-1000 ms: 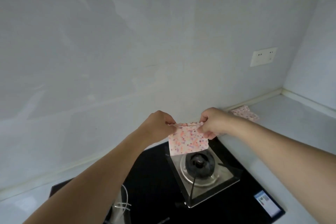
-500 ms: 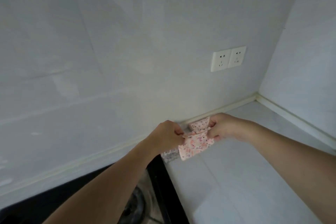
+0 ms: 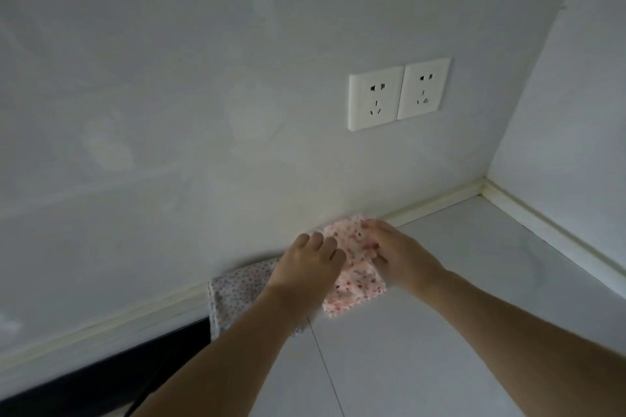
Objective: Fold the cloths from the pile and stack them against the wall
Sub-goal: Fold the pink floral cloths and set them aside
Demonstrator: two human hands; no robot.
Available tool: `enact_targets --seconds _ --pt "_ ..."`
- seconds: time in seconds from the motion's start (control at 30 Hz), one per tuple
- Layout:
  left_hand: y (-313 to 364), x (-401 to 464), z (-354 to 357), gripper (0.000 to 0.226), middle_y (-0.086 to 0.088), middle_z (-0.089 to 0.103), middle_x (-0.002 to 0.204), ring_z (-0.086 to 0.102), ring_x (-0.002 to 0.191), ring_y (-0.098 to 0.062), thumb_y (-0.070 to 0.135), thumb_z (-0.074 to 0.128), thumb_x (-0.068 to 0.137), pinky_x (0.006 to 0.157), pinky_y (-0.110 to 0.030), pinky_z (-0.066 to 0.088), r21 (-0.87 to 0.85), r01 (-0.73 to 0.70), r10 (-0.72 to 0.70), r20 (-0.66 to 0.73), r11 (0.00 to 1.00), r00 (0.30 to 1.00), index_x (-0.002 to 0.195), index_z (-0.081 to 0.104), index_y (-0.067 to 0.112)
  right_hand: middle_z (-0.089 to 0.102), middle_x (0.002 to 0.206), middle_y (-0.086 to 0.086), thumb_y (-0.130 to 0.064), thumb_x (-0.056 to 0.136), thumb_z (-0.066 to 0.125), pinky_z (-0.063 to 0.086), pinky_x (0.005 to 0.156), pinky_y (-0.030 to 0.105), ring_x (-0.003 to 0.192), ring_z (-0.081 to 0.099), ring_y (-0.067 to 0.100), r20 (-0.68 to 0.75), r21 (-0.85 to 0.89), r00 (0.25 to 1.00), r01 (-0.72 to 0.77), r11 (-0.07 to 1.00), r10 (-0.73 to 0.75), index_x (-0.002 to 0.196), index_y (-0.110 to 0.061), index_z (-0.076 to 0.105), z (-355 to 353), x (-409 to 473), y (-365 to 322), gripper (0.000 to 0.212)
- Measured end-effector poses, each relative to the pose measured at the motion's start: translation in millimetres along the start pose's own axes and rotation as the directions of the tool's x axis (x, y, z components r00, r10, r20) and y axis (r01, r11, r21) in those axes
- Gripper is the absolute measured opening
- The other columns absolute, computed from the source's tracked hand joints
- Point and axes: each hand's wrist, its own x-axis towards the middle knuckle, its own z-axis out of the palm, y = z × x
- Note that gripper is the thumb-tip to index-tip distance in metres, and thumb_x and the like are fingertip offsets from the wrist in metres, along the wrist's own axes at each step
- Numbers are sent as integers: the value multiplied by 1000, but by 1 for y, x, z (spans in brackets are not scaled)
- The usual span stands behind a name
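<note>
A folded pink speckled cloth (image 3: 354,281) lies on the white counter (image 3: 440,332) against the back wall. It sits on top of another pink cloth whose edge shows just behind it. My left hand (image 3: 306,269) rests palm down on the cloth's left side, fingers fairly straight. My right hand (image 3: 396,256) presses on its right side, fingers laid over the fabric. A paler folded cloth with small dots (image 3: 237,294) lies beside it on the left, partly under my left forearm.
A double wall socket (image 3: 398,93) is on the back wall above the cloths. The black stove edge (image 3: 101,372) runs at the lower left. The side wall meets the counter in a corner at the right (image 3: 482,184).
Both hands carried the pink cloth from above the stove to the right and set it down on the counter by the wall. They went from pinching it to resting flat on it.
</note>
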Motion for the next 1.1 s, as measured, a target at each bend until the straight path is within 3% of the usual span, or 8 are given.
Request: enact_targets --seconds 0.07,0.17,0.37,0.47,0.53,0.63,0.77,1.1 --pt "18 -3 21 25 -3 59 83 58 80 -25 14 73 58 71 -34 47 -30 -29 33 168 999 985 81 65 17 35 152 1 -13 94 53 38 107 31 131 47 21 129 -84 991 -10 996 21 143 -11 40 27 -9 19 50" --pt "33 -8 40 34 -11 48 125 43 120 -31 8 55 84 102 -41 36 -98 17 10 270 995 963 118 58 11 33 152 0 -23 95 53 39 105 30 132 45 18 177 -63 984 -11 998 22 143 -13 40 54 -16 34 51" --pt "27 -5 36 42 -4 22 156 13 147 -21 21 48 90 110 -38 34 -292 193 -84 349 937 933 132 48 13 28 154 -4 -31 89 58 44 101 30 130 45 15 179 -41 983 46 998 -38 142 -13 41 57 -15 36 59" --pt "28 -4 37 42 -3 37 146 33 138 -23 25 46 86 101 -40 46 -424 331 -162 387 843 908 127 48 13 40 142 -3 -33 86 59 49 89 32 113 56 15 187 16 982 10 1000 -13 133 -14 46 53 -13 35 52" --pt "25 3 40 36 -4 48 132 48 122 -24 19 44 87 94 -39 48 -493 410 -270 332 768 904 123 49 14 48 128 2 -31 93 54 50 83 34 102 58 17 77 93 997 -37 995 30 123 -13 51 53 -8 33 35" --pt "20 14 49 41 -4 43 139 43 127 -26 11 44 91 100 -41 45 -449 468 -337 343 761 877 132 46 14 46 131 5 -16 95 49 49 88 36 108 57 24 33 65 997 -73 995 71 124 -10 53 58 1 28 30" --pt "24 13 55 46 -6 39 144 37 132 -28 15 46 95 104 -42 42 -331 489 -308 471 807 827 140 39 14 47 133 4 -22 93 50 48 91 35 109 57 24 82 -24 993 -82 996 83 123 -13 55 64 5 14 32" --pt "-7 -24 9 37 -2 47 136 41 128 -22 20 45 95 104 -37 38 -364 472 -432 191 803 881 132 45 15 48 140 9 -9 86 57 31 113 35 131 42 26 -165 -119 986 -20 993 0 136 -7 46 24 -2 -49 51"
